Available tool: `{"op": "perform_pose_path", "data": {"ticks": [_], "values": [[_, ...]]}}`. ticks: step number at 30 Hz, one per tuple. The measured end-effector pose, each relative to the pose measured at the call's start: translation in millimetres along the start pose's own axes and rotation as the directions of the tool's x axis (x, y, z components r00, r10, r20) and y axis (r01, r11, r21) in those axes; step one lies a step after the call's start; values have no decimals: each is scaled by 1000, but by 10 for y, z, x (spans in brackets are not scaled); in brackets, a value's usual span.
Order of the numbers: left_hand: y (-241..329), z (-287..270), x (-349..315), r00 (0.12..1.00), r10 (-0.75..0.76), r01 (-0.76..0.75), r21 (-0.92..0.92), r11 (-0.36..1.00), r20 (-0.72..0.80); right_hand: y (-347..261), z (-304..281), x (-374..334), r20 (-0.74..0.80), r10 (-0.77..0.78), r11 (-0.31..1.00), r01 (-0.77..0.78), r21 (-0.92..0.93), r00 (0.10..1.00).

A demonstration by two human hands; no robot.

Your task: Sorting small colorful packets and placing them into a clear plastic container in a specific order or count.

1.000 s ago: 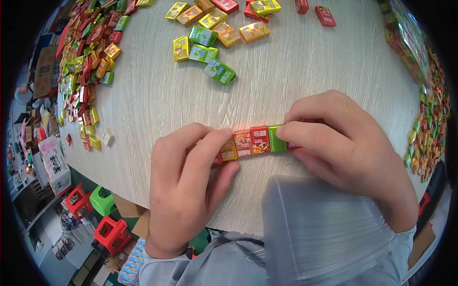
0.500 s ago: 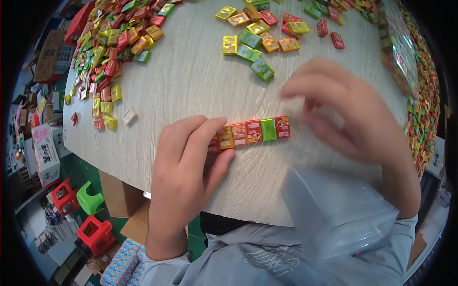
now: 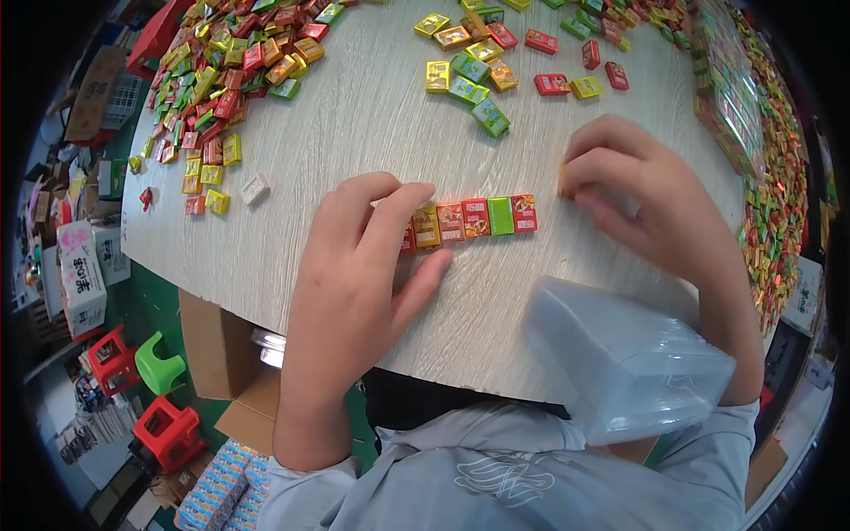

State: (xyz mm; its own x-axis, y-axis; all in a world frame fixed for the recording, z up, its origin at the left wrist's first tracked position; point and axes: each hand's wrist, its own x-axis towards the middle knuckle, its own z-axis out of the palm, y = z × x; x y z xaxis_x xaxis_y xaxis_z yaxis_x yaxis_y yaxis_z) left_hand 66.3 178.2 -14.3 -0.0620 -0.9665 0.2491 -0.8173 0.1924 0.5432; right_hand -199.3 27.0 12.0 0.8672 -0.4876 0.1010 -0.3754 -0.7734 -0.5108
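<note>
A row of small wrapped boxes [image 3: 475, 218] in red, orange and green lies on the pale wood-grain table. My left hand [image 3: 359, 257] is curled around the left end of this row, thumb on the near side and fingers on the far side, hiding the end. Just beyond the row's right end, my right hand [image 3: 633, 190] pinches a small orange box [image 3: 563, 180], mostly covered by the fingers. Between my right forearm and the table's near edge rests a stack of clear plastic trays [image 3: 620, 354].
Loose small boxes [image 3: 482, 80] lie ahead, and a large heap of boxes [image 3: 221, 80] covers the far left. One white box [image 3: 255, 189] lies apart. A flat clear-wrapped pack [image 3: 728, 97] and another heap [image 3: 779, 212] line the right side. Below stands an open carton [image 3: 212, 345].
My right hand has closed on an orange box, which is gone from the loose group ahead. Red and yellow boxes there have spread apart. The left hand keeps its place at the row.
</note>
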Motion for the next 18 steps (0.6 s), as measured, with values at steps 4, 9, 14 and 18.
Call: {"op": "perform_pose_path", "data": {"ticks": [4, 9, 14, 18], "values": [[9, -4, 0, 1000, 7, -7, -34, 999, -10, -148, 75, 16, 64, 0, 992, -8, 124, 998], [91, 20, 49, 1000, -9, 9, -72, 997, -3, -268, 79, 8, 45, 7, 997, -11, 83, 999], [154, -6, 172, 998, 37, -38, 9, 999, 44, -140, 147, 16, 18, -19, 989, 16, 145, 1000], [183, -4, 231, 997, 28, -26, -24, 999, 65, -165, 159, -11, -15, -51, 997, 52, 65, 999]]}}
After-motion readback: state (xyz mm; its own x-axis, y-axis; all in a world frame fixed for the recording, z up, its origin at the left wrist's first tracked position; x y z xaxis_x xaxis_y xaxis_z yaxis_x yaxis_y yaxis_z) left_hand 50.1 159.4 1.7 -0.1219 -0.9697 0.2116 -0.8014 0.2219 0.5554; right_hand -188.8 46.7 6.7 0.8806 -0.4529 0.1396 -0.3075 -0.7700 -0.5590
